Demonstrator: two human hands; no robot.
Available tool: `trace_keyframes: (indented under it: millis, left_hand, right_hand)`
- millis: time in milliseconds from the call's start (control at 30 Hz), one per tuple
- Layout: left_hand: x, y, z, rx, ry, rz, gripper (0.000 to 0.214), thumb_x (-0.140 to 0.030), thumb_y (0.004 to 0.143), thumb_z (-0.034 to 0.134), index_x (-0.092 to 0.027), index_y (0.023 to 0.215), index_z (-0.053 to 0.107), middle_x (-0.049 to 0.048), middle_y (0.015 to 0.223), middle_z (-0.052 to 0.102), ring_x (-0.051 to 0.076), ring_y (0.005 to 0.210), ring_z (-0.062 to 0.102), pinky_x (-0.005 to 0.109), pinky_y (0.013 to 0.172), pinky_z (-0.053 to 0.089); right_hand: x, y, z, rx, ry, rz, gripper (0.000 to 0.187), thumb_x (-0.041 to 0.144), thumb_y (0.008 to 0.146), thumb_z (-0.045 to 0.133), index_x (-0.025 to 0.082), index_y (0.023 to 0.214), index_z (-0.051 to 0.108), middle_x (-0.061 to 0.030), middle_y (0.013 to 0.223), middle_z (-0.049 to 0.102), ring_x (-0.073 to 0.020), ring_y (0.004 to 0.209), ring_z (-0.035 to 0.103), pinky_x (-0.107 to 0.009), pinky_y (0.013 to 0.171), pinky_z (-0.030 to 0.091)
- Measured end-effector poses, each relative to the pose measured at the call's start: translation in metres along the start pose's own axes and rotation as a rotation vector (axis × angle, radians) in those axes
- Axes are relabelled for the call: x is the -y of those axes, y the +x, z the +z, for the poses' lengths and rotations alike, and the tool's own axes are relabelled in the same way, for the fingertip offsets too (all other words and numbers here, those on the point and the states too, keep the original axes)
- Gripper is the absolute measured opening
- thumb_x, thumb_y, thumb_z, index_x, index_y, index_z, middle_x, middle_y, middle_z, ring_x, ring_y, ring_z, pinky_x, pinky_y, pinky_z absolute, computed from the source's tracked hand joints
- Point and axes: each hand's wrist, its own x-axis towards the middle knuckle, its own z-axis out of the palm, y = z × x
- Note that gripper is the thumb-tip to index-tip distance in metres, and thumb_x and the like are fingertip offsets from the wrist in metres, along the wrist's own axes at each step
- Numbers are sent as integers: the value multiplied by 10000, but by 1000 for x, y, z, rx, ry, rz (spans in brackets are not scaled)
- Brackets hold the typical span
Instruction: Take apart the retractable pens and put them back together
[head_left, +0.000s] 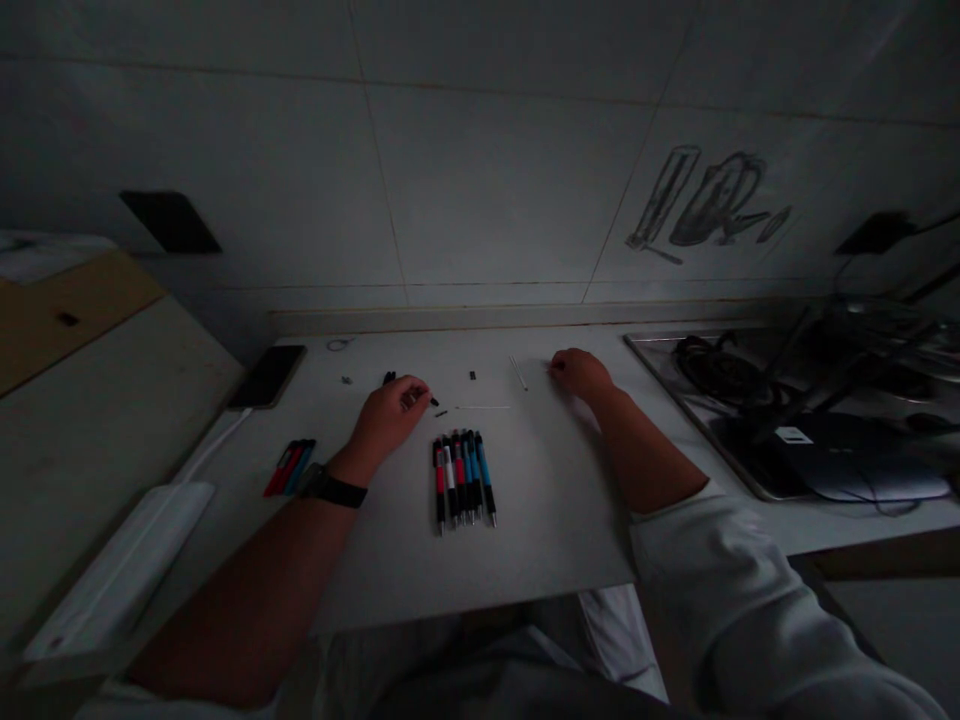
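Observation:
My left hand (394,412), with a dark band on its wrist, pinches a small black pen part (434,402) between thumb and finger. Just under those fingertips lies another short dark piece (441,413). My right hand (577,372) rests on the counter at the right, its fingers closed; what they hold, if anything, is too small and dark to make out. To its left lie thin white pen refills (519,373). A long thin refill (484,407) stretches across the middle. Several assembled pens (461,480), red, white and blue with black grips, lie side by side nearer me.
Red and blue pen barrels (290,467) lie left of my wrist. Small dark parts (472,376), springs (346,380) and black pieces (389,378) dot the counter (540,560). A phone (268,376), white power strip (124,570), gas stove (720,365) and dark laptop (847,455) flank it.

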Motion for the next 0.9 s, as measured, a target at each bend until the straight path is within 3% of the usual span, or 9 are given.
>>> trace_keyframes:
  millis: [267, 533, 733, 900]
  left_hand:
    - [1, 0, 1, -2, 10, 13, 152, -356, 930, 655, -226, 987, 711, 32, 915, 754, 178, 782, 674, 318, 741, 517]
    - [3, 0, 1, -7, 22, 24, 146, -349, 932, 664, -226, 997, 709, 32, 922, 755, 175, 786, 674, 323, 755, 521]
    - [2, 0, 1, -7, 16, 24, 145, -346, 931, 665, -226, 998, 710, 33, 918, 754, 176, 790, 677, 321, 751, 525]
    - [-1, 0, 0, -3, -6, 25, 141, -344, 931, 657, -223, 985, 706, 35, 911, 755, 176, 786, 680, 316, 748, 526]
  right_hand:
    - [-7, 0, -8, -324, 246, 36, 111, 248, 921, 639, 220, 991, 720, -71, 938, 768, -213, 832, 673, -314, 775, 476]
    - [-15, 5, 3, -332, 324, -33, 109, 217, 865, 623, 205, 922, 715, -68, 892, 752, -192, 783, 656, -304, 757, 473]
    - [-15, 8, 5, -354, 372, 6, 100, 237, 818, 644, 219, 892, 709, -54, 868, 751, -199, 770, 661, -320, 768, 490]
    - [-15, 11, 9, -371, 418, -18, 237, 254, 840, 636, 220, 1063, 709, -56, 919, 763, -206, 788, 683, -335, 786, 511]
